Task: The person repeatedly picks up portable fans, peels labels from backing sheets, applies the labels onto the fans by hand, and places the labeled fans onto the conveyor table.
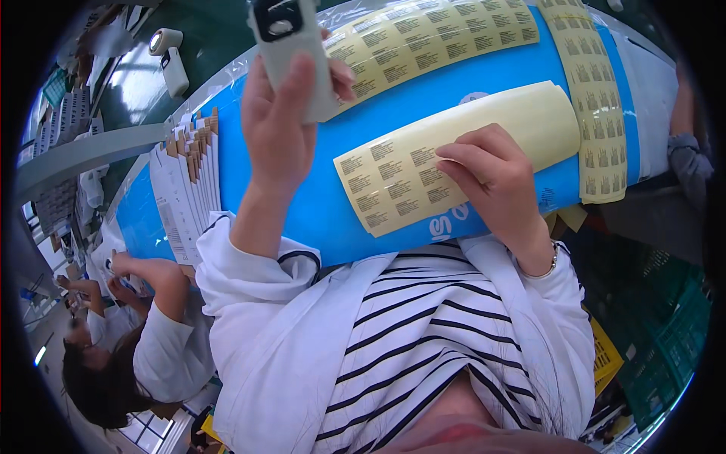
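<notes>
My left hand (283,113) is closed around a slim white device (301,72) with a black panel and a round lens-like part at its top, raised above the table's left part. My right hand (495,166) is over a cream label sheet (522,121), thumb and forefinger pinched beside the printed labels at the sheet's left; whatever is between the fingertips is too small to make out. Rows of printed labels fill the sheet's left end, and the rest is bare backing. Behind it lies a fuller label sheet (446,41), partly hidden by my left hand.
A blue table cover (541,68) lies under everything. On the right hangs a long strip of labels (601,113). Flat white cartons (181,197) stand in a row at left. A similar white device (174,73) and a tape roll (165,41) lie beyond. A co-worker (144,340) sits at left.
</notes>
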`<action>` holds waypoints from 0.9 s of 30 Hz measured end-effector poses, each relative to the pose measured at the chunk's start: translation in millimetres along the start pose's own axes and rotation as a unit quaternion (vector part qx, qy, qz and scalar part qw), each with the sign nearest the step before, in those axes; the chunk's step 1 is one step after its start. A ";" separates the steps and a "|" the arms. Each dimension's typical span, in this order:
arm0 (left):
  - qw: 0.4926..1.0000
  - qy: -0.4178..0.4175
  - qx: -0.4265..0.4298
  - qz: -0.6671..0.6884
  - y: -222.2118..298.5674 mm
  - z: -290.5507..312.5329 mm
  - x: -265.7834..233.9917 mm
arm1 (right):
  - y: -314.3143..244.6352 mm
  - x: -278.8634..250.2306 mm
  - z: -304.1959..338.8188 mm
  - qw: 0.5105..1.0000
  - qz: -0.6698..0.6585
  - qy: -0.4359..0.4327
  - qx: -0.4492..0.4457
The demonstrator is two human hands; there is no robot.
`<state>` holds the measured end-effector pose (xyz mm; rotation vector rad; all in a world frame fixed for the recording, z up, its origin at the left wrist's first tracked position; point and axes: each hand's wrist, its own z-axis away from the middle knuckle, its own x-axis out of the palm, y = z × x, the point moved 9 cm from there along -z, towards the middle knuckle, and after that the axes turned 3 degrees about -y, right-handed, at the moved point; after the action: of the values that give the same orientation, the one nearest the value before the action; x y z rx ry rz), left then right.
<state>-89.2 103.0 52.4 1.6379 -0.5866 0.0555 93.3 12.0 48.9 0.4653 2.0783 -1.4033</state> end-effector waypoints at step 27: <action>0.992 -0.028 -0.099 -0.077 -68.3 50.2 38.6 | 0.9 28.0 -3.6 0.979 0.199 -0.029 -0.026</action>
<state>-43.2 45.2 -4.4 1.4905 -0.4913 -0.1579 71.3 14.6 31.4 0.7609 1.8412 -1.1102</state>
